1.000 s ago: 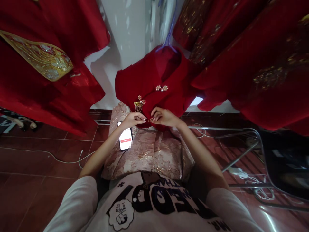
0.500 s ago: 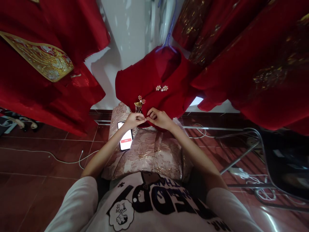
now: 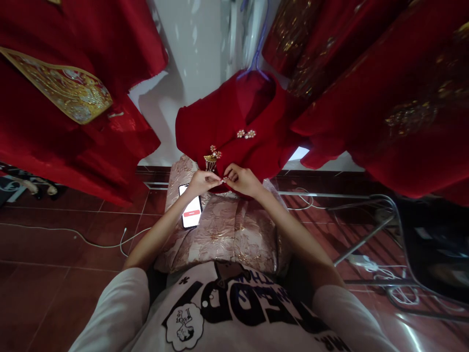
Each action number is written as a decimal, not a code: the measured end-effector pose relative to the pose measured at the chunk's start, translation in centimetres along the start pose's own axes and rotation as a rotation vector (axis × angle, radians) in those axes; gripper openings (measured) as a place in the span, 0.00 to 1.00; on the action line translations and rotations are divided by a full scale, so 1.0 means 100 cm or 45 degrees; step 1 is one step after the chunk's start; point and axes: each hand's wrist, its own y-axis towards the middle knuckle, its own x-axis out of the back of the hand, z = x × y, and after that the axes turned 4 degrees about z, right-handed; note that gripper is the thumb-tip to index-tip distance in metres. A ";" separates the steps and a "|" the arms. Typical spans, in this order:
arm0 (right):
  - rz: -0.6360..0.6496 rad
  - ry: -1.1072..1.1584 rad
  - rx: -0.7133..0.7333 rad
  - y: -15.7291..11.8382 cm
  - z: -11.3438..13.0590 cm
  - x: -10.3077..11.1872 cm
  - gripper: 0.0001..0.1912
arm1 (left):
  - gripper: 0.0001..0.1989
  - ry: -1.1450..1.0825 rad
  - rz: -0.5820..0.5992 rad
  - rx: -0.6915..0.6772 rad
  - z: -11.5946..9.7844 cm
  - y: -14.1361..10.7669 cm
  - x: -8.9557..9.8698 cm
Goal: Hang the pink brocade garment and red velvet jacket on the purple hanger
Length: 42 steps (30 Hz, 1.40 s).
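Left hand (image 3: 201, 182) and right hand (image 3: 242, 180) are meeting at the front of the hanging red jacket (image 3: 234, 132), fingers pinching together on a small clasp (image 3: 224, 180). Risk: the tiny clasp slipping, or tugging pulling the jacket off its hanger (image 3: 256, 58).

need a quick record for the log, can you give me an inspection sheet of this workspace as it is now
surface: pink brocade cloth over the lap
job's things: red jacket on a hanger; two flower clasps, one with a gold tassel
clutter: lit phone on the cloth
grippers: left hand and right hand meet at the jacket's lower edge, fingers pinching a small fastening; grip too small to tell
cables: white cable on floor; more at right
surroundings: red garments, tiled floor, metal frame
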 end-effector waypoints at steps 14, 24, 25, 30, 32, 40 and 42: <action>0.158 -0.032 -0.093 -0.003 -0.009 0.031 0.22 | 0.13 0.360 -0.024 -0.150 0.005 0.002 0.001; 0.018 0.064 -0.127 -0.011 -0.006 0.062 0.14 | 0.11 0.992 0.082 -0.315 -0.004 -0.009 -0.014; 0.038 0.069 -0.127 -0.011 -0.006 0.061 0.13 | 0.10 1.018 0.080 -0.330 -0.005 -0.010 -0.015; 0.188 0.081 -0.137 -0.009 -0.004 0.055 0.10 | 0.10 1.117 0.047 -0.499 -0.012 -0.010 -0.014; 0.256 0.088 -0.128 -0.008 -0.004 0.049 0.09 | 0.10 1.142 0.030 -0.592 -0.014 -0.009 -0.014; 0.229 0.065 -0.091 0.001 -0.002 0.012 0.08 | 0.11 1.106 0.053 -0.681 -0.013 -0.008 -0.013; 0.225 0.082 -0.058 0.001 -0.001 0.011 0.09 | 0.09 1.058 0.044 -0.638 -0.010 -0.007 -0.012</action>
